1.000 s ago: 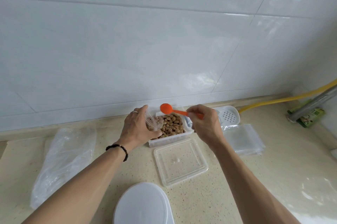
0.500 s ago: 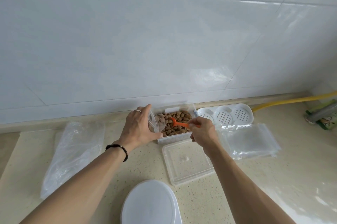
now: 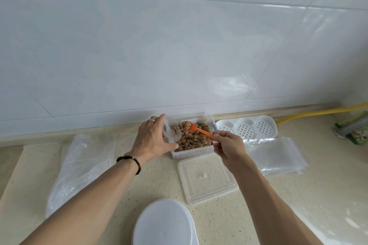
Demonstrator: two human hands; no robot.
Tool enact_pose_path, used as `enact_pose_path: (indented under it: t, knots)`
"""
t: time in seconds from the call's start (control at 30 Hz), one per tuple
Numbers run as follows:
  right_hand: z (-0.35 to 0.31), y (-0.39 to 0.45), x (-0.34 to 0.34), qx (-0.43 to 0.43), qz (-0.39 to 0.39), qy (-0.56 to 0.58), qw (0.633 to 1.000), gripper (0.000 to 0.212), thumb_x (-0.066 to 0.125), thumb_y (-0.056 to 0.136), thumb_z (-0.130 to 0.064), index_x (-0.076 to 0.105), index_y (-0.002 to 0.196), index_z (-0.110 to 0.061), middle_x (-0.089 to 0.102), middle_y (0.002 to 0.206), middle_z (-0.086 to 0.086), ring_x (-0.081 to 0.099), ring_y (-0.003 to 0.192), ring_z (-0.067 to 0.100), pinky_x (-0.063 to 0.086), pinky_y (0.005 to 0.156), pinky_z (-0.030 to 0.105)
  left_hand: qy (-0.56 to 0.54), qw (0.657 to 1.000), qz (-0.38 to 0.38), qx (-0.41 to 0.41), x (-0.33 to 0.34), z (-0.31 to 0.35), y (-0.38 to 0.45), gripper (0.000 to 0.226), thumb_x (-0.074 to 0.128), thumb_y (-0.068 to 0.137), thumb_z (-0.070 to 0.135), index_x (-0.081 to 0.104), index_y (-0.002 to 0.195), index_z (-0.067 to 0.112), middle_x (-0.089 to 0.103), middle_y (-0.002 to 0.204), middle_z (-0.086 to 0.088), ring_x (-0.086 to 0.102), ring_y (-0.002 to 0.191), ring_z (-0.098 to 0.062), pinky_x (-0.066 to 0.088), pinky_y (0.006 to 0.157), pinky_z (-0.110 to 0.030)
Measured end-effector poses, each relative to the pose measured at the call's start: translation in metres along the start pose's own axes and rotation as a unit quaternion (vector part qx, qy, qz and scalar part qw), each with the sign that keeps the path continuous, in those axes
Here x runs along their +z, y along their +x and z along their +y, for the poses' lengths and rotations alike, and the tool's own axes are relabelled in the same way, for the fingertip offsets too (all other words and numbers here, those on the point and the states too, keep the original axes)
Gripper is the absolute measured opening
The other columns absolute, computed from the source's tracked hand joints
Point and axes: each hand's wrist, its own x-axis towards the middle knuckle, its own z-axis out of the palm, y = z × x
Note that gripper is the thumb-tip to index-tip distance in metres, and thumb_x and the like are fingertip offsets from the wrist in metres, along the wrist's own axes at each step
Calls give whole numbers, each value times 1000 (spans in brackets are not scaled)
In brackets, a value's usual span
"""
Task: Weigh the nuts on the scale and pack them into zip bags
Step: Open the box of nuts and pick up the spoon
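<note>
A clear plastic box (image 3: pixel 192 153) full of brown nuts (image 3: pixel 194 138) stands near the wall. My left hand (image 3: pixel 154 141) holds a small clear zip bag (image 3: pixel 168 132) open at the box's left end; some nuts show through it. My right hand (image 3: pixel 229 146) grips the handle of an orange spoon (image 3: pixel 197 129), whose bowl carries nuts just above the pile. The white scale (image 3: pixel 164 223) sits at the counter's near edge, nothing on it.
The box's clear lid (image 3: pixel 207 178) lies in front of it. A stack of empty zip bags (image 3: pixel 275 155) is to the right, a white perforated tray (image 3: pixel 247 128) behind it. A large plastic bag (image 3: pixel 81 167) lies at the left. A yellow hose (image 3: pixel 318 112) runs along the wall.
The orange spoon went down from above the box into the nuts and now lifts a scoop. My left hand kept the bag open at the box.
</note>
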Motion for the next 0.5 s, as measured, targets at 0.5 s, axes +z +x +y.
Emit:
enact_pose_path:
  t: [0.5]
  knots:
    - [-61, -66, 19, -409, -112, -448, 787, 14, 61, 91, -10, 72, 89, -17, 67, 75, -9, 61, 63, 9, 49, 58, 22, -70, 997, 17, -19, -18, 31, -4, 104, 80, 65, 54, 30, 147, 13, 45, 136, -7, 42, 126, -23, 37, 104, -41]
